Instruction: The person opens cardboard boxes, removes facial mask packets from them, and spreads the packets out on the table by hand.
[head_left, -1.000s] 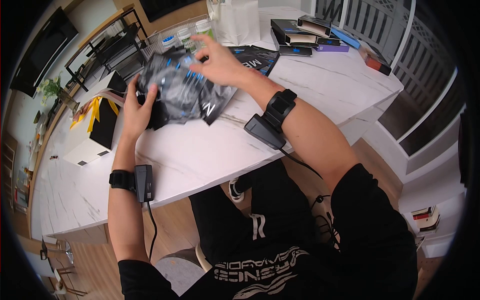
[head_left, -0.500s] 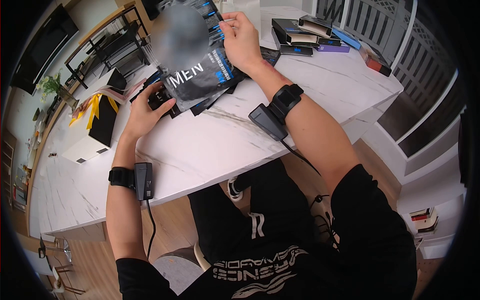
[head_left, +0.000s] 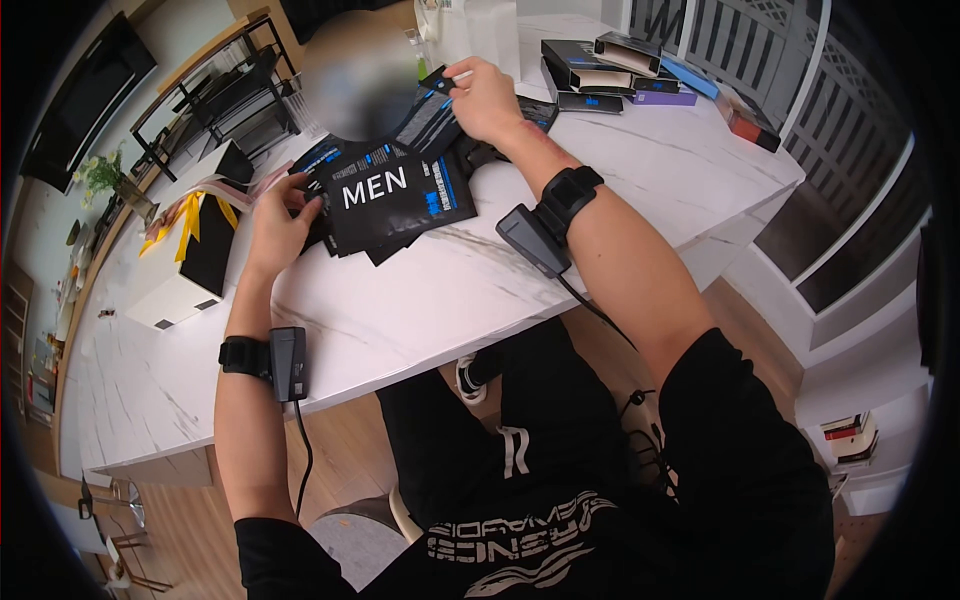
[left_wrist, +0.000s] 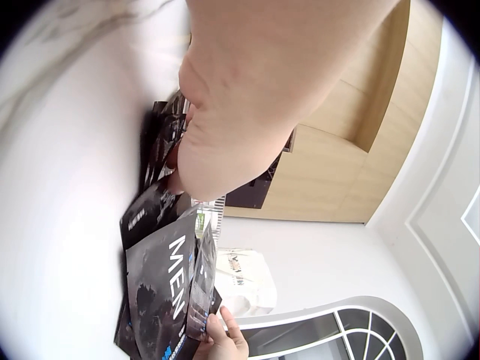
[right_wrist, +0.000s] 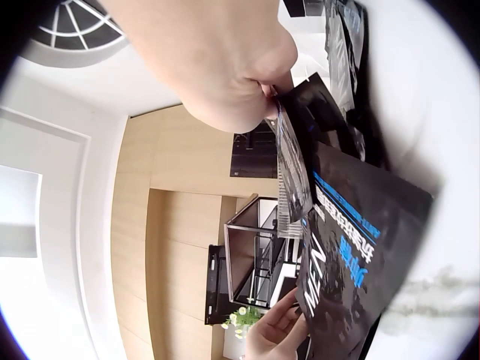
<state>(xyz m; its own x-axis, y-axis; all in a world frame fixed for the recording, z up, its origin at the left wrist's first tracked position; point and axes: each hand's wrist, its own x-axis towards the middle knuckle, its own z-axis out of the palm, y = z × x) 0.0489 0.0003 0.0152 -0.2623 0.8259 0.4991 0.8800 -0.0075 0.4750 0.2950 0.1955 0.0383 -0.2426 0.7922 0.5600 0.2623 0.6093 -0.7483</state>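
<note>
With thumb and fingertips, my right hand (head_left: pixel 487 105) pinches the top corner of a raised black sachet (head_left: pixel 428 122) with small blue and white print. Part of this sachet is lost behind a round blur in the head view. Below it, a black sachet marked MEN (head_left: pixel 405 212) lies on top of several others, spread on the table. My left hand (head_left: pixel 280 228) grips the left edge of that pile between thumb and curled fingers. From the right wrist, the left hand (right_wrist: pixel 276 334) shows right at the MEN sachet's (right_wrist: pixel 358 240) edge.
A white box with a yellow ribbon (head_left: pixel 188 245) stands left on the marble-patterned table (head_left: pixel 400 310). Behind the sachets is a white paper bag (head_left: pixel 480 45). Opened black boxes (head_left: pixel 590 62) are stacked at the back right, beside a purple box (head_left: pixel 665 97).
My right hand first reached across the sachets, then lifted a MEN sachet; that MEN face now lies on the pile and the hand holds another corner above. My left hand stayed at the pile's left.
</note>
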